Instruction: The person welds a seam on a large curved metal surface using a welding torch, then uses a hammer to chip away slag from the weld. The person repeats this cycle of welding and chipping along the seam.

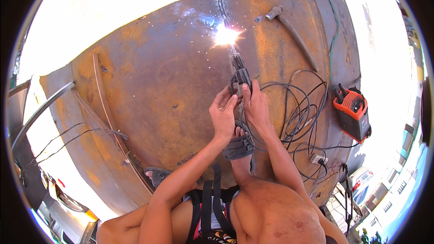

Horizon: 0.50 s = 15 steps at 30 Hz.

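Rusty metal plate (153, 77) is stood on; electrode holder (241, 71) is pinched by L hand (224, 115) & R hand (257, 108) tog.; arc (226, 35) should be kept short, steady, w/ seam (220, 2) followed.

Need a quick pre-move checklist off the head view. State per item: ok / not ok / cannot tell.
1. Right hand gripping the black electrode holder: ok, thumb along it.
2. Left hand secure on the holder: cannot tell, fingers are at its lower end but contact is partly hidden.
3. Hands gloved: not ok, both bare.
4. Hammer apart from the bright arc: ok, lies off to the right.
5. Black cable laid out without loops: not ok, loosely looped right of the hands.
6. Metal surface directly under the arc sound: cannot tell, glare hides it.
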{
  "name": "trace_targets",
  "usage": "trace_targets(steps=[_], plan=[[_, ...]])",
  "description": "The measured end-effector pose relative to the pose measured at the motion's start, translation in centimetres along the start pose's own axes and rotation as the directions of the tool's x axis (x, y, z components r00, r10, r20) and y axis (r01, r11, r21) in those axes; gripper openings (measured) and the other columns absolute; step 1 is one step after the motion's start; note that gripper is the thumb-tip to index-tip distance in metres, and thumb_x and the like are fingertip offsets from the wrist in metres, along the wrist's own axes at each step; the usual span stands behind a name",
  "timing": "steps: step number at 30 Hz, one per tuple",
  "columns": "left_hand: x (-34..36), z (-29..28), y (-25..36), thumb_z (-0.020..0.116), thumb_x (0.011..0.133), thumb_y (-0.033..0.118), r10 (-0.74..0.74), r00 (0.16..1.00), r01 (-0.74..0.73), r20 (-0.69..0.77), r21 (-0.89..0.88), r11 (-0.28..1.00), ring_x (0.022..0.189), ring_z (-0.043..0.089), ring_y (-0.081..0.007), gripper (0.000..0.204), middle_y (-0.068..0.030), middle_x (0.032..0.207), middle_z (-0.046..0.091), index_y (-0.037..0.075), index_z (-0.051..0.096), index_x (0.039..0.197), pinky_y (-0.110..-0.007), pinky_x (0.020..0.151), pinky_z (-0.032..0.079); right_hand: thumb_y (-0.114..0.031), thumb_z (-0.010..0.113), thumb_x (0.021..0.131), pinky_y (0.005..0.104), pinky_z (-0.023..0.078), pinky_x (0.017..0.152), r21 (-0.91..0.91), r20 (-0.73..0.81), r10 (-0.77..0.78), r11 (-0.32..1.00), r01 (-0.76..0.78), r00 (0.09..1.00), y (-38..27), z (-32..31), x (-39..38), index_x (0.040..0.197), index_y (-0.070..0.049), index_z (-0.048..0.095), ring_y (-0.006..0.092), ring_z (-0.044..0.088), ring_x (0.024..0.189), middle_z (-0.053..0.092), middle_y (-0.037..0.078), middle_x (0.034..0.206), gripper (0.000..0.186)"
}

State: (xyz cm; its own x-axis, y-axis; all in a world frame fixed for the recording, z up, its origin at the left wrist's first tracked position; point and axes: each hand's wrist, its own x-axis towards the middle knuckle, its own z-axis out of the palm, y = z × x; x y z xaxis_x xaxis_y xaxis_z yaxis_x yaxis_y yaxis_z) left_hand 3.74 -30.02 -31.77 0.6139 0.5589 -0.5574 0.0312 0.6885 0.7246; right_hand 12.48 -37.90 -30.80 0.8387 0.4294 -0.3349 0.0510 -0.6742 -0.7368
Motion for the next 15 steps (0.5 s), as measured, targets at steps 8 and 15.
trace_targets(steps=[8, 15], plan=[[0.03, -0.11, -0.04, 0.06, 0.102, -0.001, 0.008, 1.0, -0.008, 0.011, 0.0, 1.0, 0.111, 0.071, -0.0245, 0.037, -0.0196, 0.129, 0.066, -0.01, 0.055, 0.137, -0.034, 0.096, 0.058, -0.033, 0.05, 0.109, 0.0587, 0.047, 0.064, 0.021, -0.004, -0.014, 1.0, 0.014, 1.0, 0.14, 0.12, -0.01, 0.109, 0.0, 0.052, 0.0538, 0.064, 0.078, 0.065, 0.03, 0.077, 0.033], [-0.06, 0.01, -0.07, 0.06, 0.101, -0.001, 0.002, 1.0, -0.002, 0.001, 0.0, 1.0, 0.111, 0.071, -0.0246, 0.037, -0.0198, 0.129, 0.067, -0.01, 0.055, 0.137, -0.034, 0.095, 0.058, -0.033, 0.049, 0.109, 0.0592, 0.046, 0.064, -0.003, -0.001, -0.014, 1.0, 0.014, 1.0, 0.21, 0.02, -0.08, 0.11, 0.0, 0.051, 0.0543, 0.064, 0.078, 0.065, 0.031, 0.076, 0.033]])
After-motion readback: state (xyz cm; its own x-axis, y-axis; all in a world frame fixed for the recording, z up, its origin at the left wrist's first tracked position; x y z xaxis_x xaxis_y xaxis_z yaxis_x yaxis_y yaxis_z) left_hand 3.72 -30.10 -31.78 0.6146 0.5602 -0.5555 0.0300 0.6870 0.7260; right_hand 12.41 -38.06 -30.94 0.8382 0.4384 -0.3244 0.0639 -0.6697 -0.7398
